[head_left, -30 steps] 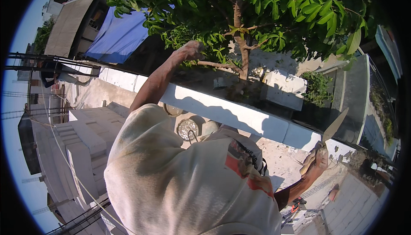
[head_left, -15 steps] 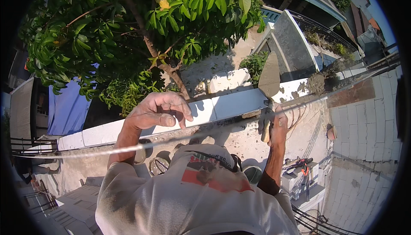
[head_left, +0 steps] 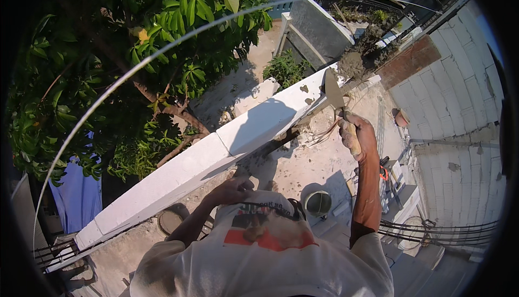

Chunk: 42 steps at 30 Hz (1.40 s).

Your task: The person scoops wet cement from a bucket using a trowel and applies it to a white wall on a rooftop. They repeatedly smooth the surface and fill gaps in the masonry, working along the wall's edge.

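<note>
My right hand (head_left: pixel 357 135) grips the handle of a pointed trowel (head_left: pixel 333 89), whose blade rests against the top of a white block wall (head_left: pixel 216 145). A heap of wet grey mortar (head_left: pixel 359 59) lies on the wall just beyond the blade. My left hand (head_left: pixel 232 189) hangs low in front of my chest, close to the wall's near face. Its fingers are loosely bent and it holds nothing.
A leafy tree (head_left: pixel 162 54) stands beyond the wall. A small round bucket (head_left: pixel 318 202) sits far below on the concrete ground. A white block wall with a brick section (head_left: pixel 448 97) rises at the right, and cables (head_left: pixel 432 232) run at the lower right.
My left hand has come off the top of the wall and dropped toward my chest. My right hand has brought the trowel up to the wall top beside the mortar. The view has swung.
</note>
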Each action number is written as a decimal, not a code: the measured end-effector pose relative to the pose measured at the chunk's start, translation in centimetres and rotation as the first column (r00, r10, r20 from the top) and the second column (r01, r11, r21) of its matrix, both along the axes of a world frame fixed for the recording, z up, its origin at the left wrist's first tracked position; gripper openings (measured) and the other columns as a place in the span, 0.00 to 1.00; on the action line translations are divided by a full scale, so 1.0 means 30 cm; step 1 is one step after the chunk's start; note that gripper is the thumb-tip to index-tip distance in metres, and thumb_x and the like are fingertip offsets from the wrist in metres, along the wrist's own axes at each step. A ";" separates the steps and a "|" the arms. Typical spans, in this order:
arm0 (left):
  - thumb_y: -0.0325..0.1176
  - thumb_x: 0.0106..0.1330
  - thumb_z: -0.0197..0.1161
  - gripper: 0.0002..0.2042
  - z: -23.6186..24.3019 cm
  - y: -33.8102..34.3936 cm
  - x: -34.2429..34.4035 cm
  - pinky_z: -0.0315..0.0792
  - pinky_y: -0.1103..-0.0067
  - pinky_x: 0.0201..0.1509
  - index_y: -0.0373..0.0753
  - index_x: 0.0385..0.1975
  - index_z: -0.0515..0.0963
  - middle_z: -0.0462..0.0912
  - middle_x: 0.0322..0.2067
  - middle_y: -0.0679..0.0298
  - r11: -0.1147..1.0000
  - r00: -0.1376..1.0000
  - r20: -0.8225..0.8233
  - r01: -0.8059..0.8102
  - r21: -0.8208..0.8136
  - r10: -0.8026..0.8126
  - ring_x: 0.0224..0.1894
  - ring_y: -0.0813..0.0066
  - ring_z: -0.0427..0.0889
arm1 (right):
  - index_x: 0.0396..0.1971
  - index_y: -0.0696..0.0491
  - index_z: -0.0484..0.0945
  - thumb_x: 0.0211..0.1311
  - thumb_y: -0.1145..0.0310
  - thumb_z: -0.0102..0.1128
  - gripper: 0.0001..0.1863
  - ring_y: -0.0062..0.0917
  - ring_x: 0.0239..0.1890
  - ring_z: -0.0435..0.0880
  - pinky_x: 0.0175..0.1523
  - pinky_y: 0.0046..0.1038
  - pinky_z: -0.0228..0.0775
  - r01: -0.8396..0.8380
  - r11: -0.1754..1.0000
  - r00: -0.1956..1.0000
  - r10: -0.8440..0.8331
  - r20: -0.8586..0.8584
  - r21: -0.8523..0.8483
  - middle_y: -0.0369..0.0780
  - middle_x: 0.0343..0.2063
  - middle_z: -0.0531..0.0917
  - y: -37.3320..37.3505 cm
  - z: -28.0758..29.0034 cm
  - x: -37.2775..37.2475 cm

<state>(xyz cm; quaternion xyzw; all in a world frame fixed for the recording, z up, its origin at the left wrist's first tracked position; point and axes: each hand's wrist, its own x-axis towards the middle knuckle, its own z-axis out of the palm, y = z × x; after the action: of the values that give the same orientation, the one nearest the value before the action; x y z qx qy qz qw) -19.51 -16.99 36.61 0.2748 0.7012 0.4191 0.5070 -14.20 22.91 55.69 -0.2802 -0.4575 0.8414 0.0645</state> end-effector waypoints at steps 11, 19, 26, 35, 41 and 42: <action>0.44 0.65 0.69 0.21 -0.231 -0.155 -0.050 0.76 0.71 0.52 0.35 0.50 0.79 0.85 0.44 0.56 0.993 0.999 -0.003 -0.052 -0.108 0.052 0.47 0.65 0.84 | 0.47 0.68 0.69 0.76 0.70 0.43 0.14 0.13 0.15 0.68 0.14 0.16 0.67 0.078 0.992 0.973 -0.097 -0.210 -0.096 0.37 0.24 0.74 0.434 0.174 -0.173; 0.41 0.66 0.69 0.19 -0.203 -0.166 -0.050 0.77 0.71 0.52 0.35 0.50 0.80 0.86 0.45 0.58 0.984 0.987 0.109 -0.096 -0.153 0.113 0.48 0.68 0.84 | 0.44 0.61 0.70 0.77 0.67 0.38 0.14 0.17 0.12 0.68 0.11 0.19 0.68 0.227 0.971 0.933 -0.238 -0.269 -0.071 0.38 0.22 0.74 0.080 0.054 -0.197; 0.41 0.63 0.69 0.20 -0.336 -0.227 -0.059 0.76 0.72 0.50 0.33 0.48 0.80 0.86 0.40 0.57 0.973 0.986 0.063 -0.143 -0.183 0.157 0.44 0.69 0.83 | 0.35 0.58 0.68 0.74 0.71 0.43 0.08 0.18 0.14 0.69 0.14 0.19 0.66 0.236 0.966 0.959 -0.250 -0.135 -0.108 0.37 0.21 0.74 0.237 -0.058 -0.248; 0.42 0.63 0.70 0.18 -0.438 -0.360 -0.021 0.77 0.74 0.45 0.32 0.43 0.82 0.86 0.38 0.58 0.953 0.976 -0.006 -0.215 -0.214 0.219 0.40 0.70 0.84 | 0.45 0.63 0.70 0.77 0.66 0.41 0.14 0.19 0.13 0.68 0.15 0.19 0.66 0.321 0.933 0.870 -0.359 -0.338 -0.165 0.36 0.20 0.72 0.112 0.017 -0.307; 0.39 0.63 0.68 0.17 -0.494 -0.399 -0.015 0.78 0.74 0.43 0.30 0.43 0.80 0.85 0.35 0.58 0.936 0.932 0.113 -0.332 -0.116 0.345 0.36 0.72 0.84 | 0.43 0.68 0.68 0.78 0.63 0.40 0.19 0.20 0.15 0.70 0.17 0.21 0.68 -0.054 0.756 0.844 -0.315 -0.435 -0.653 0.39 0.20 0.72 0.410 -0.146 -0.291; 0.39 0.63 0.68 0.17 -0.499 -0.407 -0.018 0.78 0.74 0.43 0.30 0.43 0.80 0.85 0.35 0.58 0.931 0.924 0.129 -0.346 -0.114 0.359 0.36 0.72 0.84 | 0.43 0.67 0.68 0.78 0.63 0.40 0.19 0.20 0.15 0.69 0.18 0.21 0.69 -0.061 0.759 0.856 -0.295 -0.425 -0.648 0.39 0.20 0.71 0.446 -0.106 -0.286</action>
<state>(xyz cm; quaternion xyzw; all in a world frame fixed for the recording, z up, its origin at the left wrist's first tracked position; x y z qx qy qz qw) -20.05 -29.20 21.64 0.0896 0.7178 0.4908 0.4857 -22.78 36.30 52.50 -0.0848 -0.0905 0.9828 0.1366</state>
